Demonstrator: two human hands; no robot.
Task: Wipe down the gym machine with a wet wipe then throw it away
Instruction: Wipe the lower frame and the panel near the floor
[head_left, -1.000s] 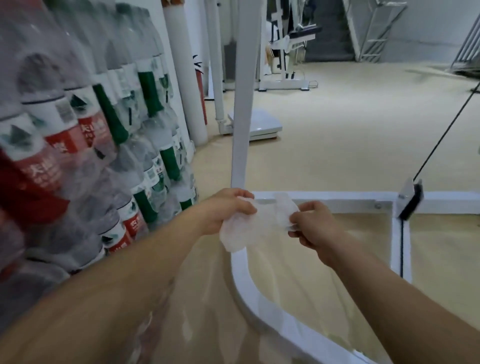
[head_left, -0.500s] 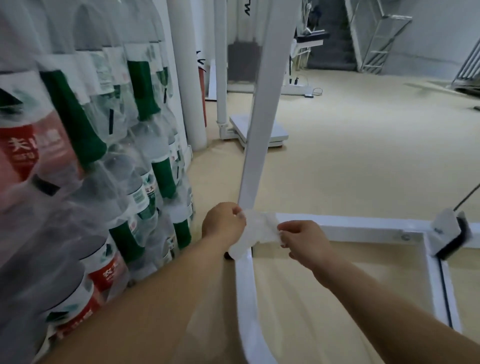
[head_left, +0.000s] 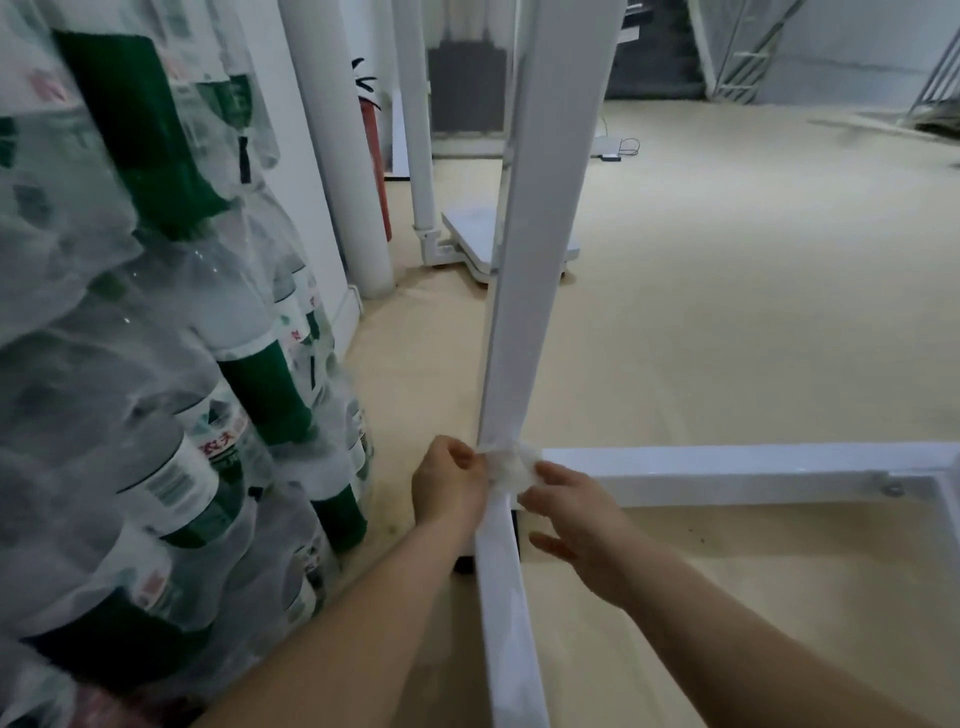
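The job is in its early wiping stage, by the look of it. The wipe (head_left: 511, 467) is wrapped across the foot of the white post (head_left: 535, 260) of the machine, right where the post meets the low rails (head_left: 727, 467) of its base. It is bunched and touching the metal, so contact with the machine has been made.

The left hand (head_left: 449, 483) sits just left of the post's foot. Its grip is curled, fingers and thumb pinching the wipe's left end. The right hand (head_left: 576, 512) sits just right of the post's foot. Its thumb and forefinger pinch the wipe's other end, and the remaining fingers hang loose and spread below. Between the two hands the wipe is drawn round the front of the post.

What looks done: the wipe is out, opened enough to use, and set on the frame. Whether any part of the machine has already been cleaned I cannot tell; the paint shines alike all over. What is left seems to be most of it: the length of the post above the hands, the rail running right from the post, the rail running toward the camera from the post, and any other part out of view. After that comes the throwing away, and no place for it shows here. Packed bottles (head_left: 156, 364) stand left of the post.
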